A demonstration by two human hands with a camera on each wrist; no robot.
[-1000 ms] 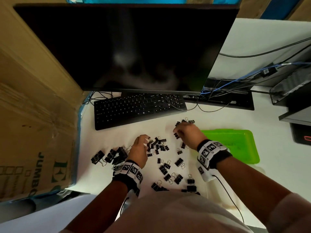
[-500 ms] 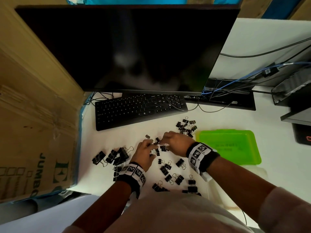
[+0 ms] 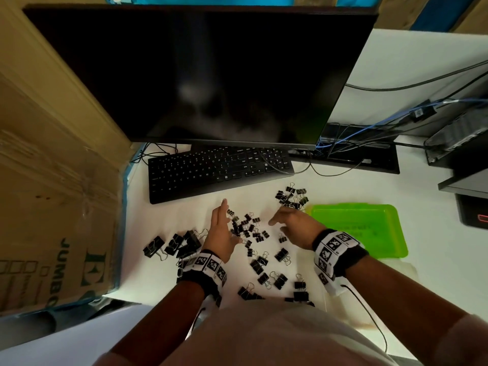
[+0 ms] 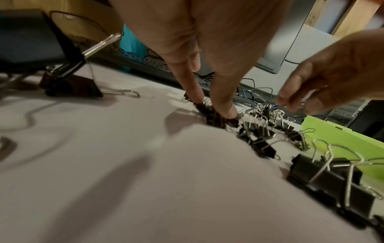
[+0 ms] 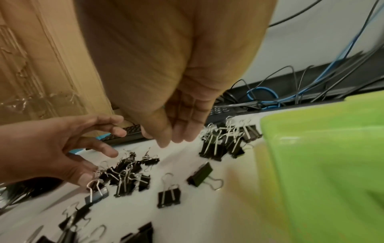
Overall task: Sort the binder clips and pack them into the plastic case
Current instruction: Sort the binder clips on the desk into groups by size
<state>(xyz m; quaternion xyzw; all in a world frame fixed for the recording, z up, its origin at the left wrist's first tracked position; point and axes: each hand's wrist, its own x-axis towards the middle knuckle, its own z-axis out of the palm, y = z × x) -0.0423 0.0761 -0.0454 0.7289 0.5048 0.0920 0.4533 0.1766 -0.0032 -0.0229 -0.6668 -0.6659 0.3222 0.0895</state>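
Note:
Black binder clips lie sorted by size on the white desk (image 3: 184, 215). A pile of small clips (image 3: 244, 228) sits between my hands, and another small cluster (image 3: 291, 196) lies by the keyboard. My left hand (image 3: 224, 225) has straight fingers; in the left wrist view its fingertips (image 4: 225, 112) press on the small pile (image 4: 216, 120). My right hand (image 3: 287, 223) hovers just right of the pile with loosely spread fingers and holds nothing (image 5: 176, 139). The closed green plastic case (image 3: 356, 228) lies to its right. Large clips (image 3: 174, 244) sit at the left, medium clips (image 3: 266, 268) in front.
A black keyboard (image 3: 219, 173) and a dark monitor (image 3: 200, 75) stand behind the clips. A cardboard box (image 3: 52, 207) walls off the left side. Cables (image 3: 369, 128) and black devices (image 3: 470, 180) fill the back right.
Half a second ago both hands met over the small pile. Now they have parted: the right hand has drawn back to the right with spread fingers, and the left hand's fingers have straightened.

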